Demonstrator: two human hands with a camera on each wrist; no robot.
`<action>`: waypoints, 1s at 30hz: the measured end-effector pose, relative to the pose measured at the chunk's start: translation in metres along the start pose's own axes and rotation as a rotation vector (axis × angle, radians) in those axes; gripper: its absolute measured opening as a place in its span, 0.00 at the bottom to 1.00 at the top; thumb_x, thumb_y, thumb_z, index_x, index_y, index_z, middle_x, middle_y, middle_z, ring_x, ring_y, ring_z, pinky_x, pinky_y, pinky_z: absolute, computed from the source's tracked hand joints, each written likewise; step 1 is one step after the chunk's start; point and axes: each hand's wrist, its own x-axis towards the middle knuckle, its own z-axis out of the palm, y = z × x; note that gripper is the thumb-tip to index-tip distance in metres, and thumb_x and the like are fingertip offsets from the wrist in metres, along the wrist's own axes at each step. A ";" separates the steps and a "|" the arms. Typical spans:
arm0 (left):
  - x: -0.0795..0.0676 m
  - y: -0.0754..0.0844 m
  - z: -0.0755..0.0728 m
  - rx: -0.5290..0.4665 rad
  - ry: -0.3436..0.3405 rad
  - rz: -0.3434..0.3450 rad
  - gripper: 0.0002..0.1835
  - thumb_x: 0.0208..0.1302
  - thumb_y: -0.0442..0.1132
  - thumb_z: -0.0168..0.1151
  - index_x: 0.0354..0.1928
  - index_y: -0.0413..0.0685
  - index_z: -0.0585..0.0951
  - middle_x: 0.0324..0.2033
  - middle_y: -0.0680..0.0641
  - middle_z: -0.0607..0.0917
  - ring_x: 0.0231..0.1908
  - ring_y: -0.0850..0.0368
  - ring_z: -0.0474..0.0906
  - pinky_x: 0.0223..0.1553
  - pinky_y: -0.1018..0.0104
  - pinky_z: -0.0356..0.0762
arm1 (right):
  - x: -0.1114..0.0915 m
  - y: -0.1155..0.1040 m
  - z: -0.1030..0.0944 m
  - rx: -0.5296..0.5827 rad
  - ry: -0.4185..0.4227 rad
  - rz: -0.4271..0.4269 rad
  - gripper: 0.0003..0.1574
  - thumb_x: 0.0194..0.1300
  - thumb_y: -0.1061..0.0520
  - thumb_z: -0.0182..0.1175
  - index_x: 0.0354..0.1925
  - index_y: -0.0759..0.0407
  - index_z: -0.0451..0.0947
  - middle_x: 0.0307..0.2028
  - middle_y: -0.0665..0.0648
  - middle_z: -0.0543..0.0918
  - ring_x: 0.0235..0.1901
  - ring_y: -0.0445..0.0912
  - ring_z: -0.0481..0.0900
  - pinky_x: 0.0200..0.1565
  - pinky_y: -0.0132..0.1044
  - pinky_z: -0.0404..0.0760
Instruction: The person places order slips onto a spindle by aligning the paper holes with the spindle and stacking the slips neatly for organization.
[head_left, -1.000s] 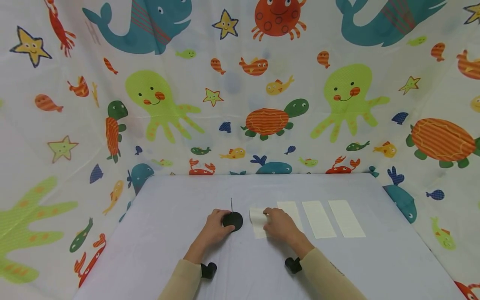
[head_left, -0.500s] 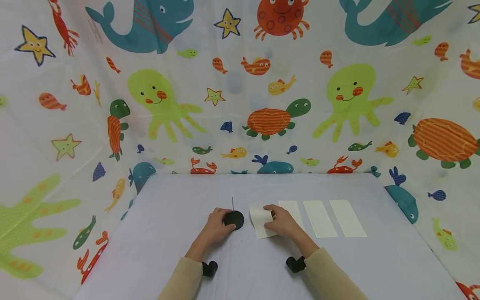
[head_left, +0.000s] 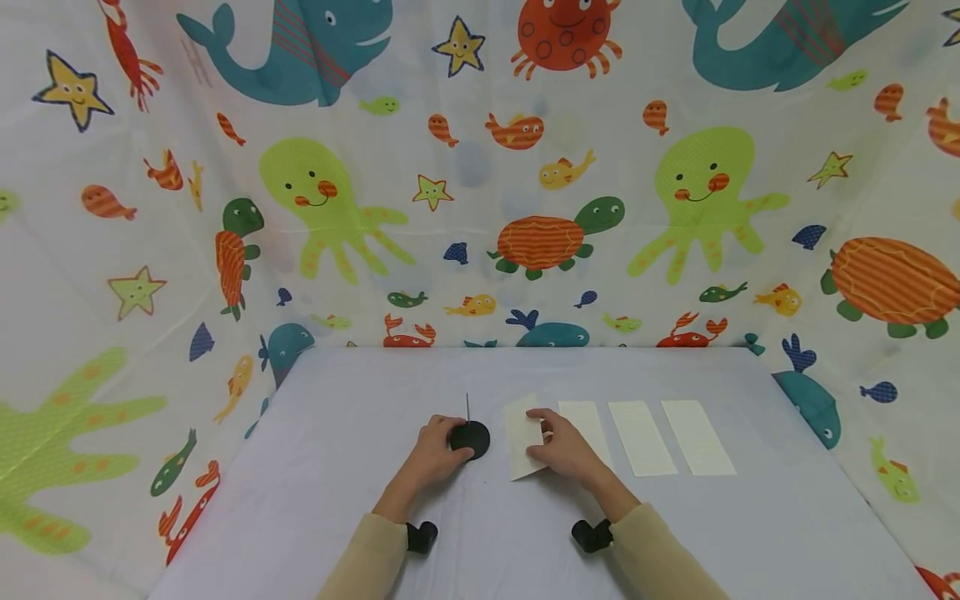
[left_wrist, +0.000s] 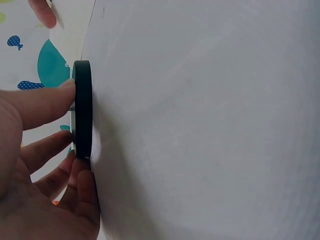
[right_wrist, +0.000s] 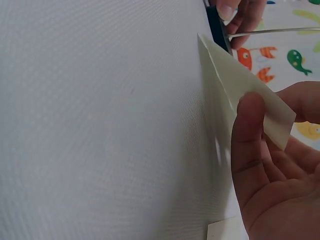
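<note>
A paper spike with a round black base (head_left: 474, 442) and a thin upright metal rod (head_left: 467, 407) stands on the table in the head view. My left hand (head_left: 432, 452) grips the base from its left side, thumb and fingers at its edge, as the left wrist view shows on the dark disc (left_wrist: 84, 110). Just to the right, my right hand (head_left: 566, 450) pinches a cream paper slip (head_left: 521, 442) between thumb and fingers. In the right wrist view that slip (right_wrist: 250, 82) is tilted up off the cloth, one corner pointing towards the spike.
Three more cream slips lie in a row to the right: the nearest slip (head_left: 588, 421) partly behind my right hand, a middle slip (head_left: 641, 438) and a far-right slip (head_left: 697, 437). White cloth (head_left: 337, 400) covers the table. A sea-animal curtain (head_left: 465, 200) hangs behind and at the sides.
The paper slip in my right hand has lifted from the table and turned more upright, its far edge rising. My left hand stays on the spike's base. The head view has shifted slightly.
</note>
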 end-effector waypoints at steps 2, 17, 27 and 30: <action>0.000 0.000 0.000 -0.002 0.004 0.003 0.28 0.63 0.40 0.70 0.64 0.41 0.77 0.59 0.37 0.74 0.60 0.40 0.68 0.62 0.41 0.69 | 0.000 0.000 0.001 0.005 0.000 -0.001 0.34 0.57 0.66 0.68 0.63 0.63 0.75 0.46 0.61 0.81 0.37 0.48 0.76 0.37 0.39 0.75; 0.000 -0.002 0.004 0.020 0.022 0.011 0.28 0.62 0.41 0.70 0.63 0.40 0.78 0.58 0.37 0.75 0.59 0.39 0.70 0.61 0.42 0.70 | -0.006 -0.006 0.002 -0.001 0.100 -0.041 0.27 0.57 0.66 0.67 0.57 0.60 0.81 0.51 0.59 0.83 0.36 0.46 0.74 0.39 0.39 0.74; 0.000 -0.004 0.003 0.005 0.056 0.041 0.25 0.61 0.39 0.70 0.60 0.39 0.79 0.53 0.39 0.78 0.52 0.45 0.72 0.56 0.46 0.72 | -0.012 -0.022 -0.005 0.093 0.129 -0.058 0.27 0.62 0.64 0.68 0.60 0.55 0.80 0.57 0.60 0.80 0.38 0.47 0.77 0.40 0.35 0.77; 0.000 -0.003 0.002 0.007 0.060 0.042 0.25 0.61 0.38 0.70 0.60 0.38 0.79 0.52 0.40 0.78 0.50 0.46 0.71 0.54 0.47 0.73 | -0.014 -0.027 -0.007 0.140 0.138 -0.076 0.27 0.62 0.64 0.68 0.60 0.55 0.80 0.58 0.59 0.80 0.37 0.47 0.78 0.39 0.33 0.78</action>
